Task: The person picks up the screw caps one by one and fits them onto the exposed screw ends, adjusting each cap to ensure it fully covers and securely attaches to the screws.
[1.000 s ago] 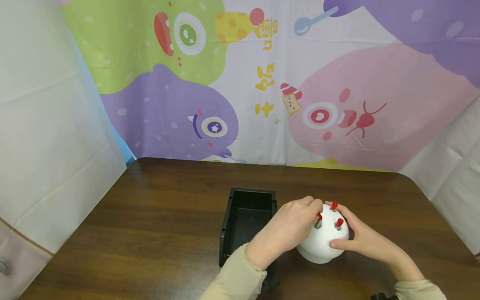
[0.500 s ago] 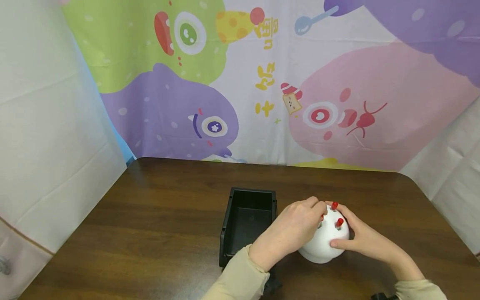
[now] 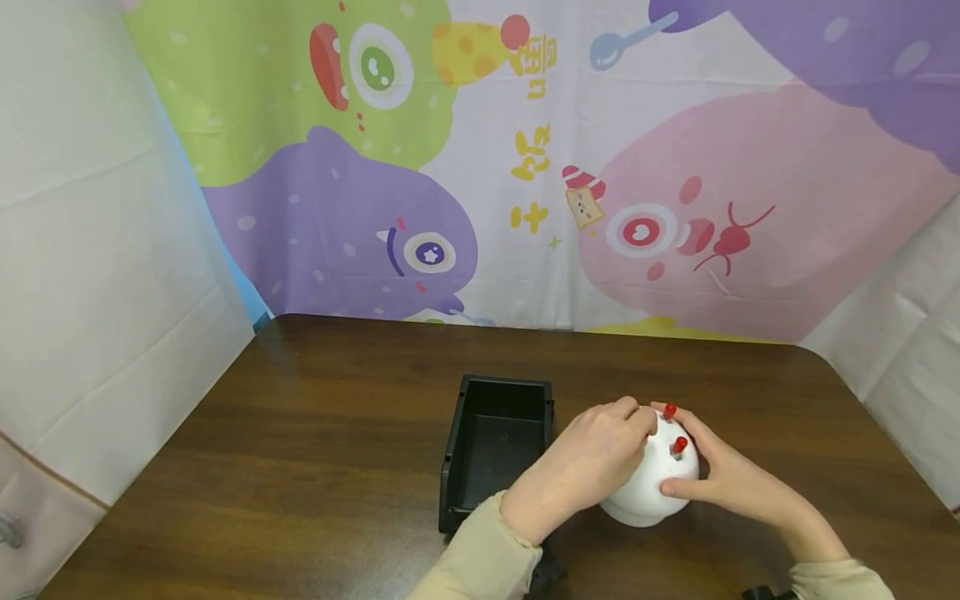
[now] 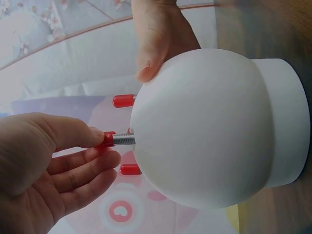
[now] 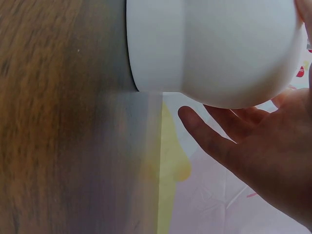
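A white ball-shaped body with a short round base stands on the table. Red-capped metal pegs rise from its top, two of them showing as a far red cap and a nearer red cap. My left hand pinches the red tip of a threaded bolt between thumb and index finger, the other fingers loosely bent below. The bolt's silver thread shows between the fingertips and the white surface. My right hand holds the ball's right side, thumb in front and fingers behind.
Left of the ball sits a black open bin, its near end partly covered by the left sleeve. A small dark object shows at the bottom edge by the right sleeve. A cartoon-printed curtain hangs behind the table.
My left hand has shifted slightly right over the ball, its fingers now covering most of the red-capped bolt seen earlier. My right hand and the ball have stayed in place.
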A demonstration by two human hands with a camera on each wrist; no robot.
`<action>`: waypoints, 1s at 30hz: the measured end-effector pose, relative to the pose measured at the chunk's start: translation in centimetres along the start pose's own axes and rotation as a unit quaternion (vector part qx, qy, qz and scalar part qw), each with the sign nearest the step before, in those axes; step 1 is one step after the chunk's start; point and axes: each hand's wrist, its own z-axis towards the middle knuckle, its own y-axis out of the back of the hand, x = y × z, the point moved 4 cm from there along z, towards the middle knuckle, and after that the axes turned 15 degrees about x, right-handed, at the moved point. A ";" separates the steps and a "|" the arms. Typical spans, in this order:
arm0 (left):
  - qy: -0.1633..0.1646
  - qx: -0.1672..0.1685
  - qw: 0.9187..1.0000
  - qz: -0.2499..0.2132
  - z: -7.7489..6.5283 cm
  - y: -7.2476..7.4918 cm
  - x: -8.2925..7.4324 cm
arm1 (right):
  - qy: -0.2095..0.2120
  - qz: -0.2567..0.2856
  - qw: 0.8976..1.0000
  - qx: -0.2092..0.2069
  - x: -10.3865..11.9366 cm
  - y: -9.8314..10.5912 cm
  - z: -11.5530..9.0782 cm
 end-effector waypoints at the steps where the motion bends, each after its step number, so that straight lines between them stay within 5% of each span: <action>1: 0.000 0.000 1.000 0.001 0.0 0.0 0.0 | 0.001 0.000 1.000 0.000 0.0 0.0 0.0; 30: 0.005 0.001 1.000 0.018 0.2 -1.0 -0.1 | -0.013 -0.009 1.000 -0.005 -0.3 0.0 -0.1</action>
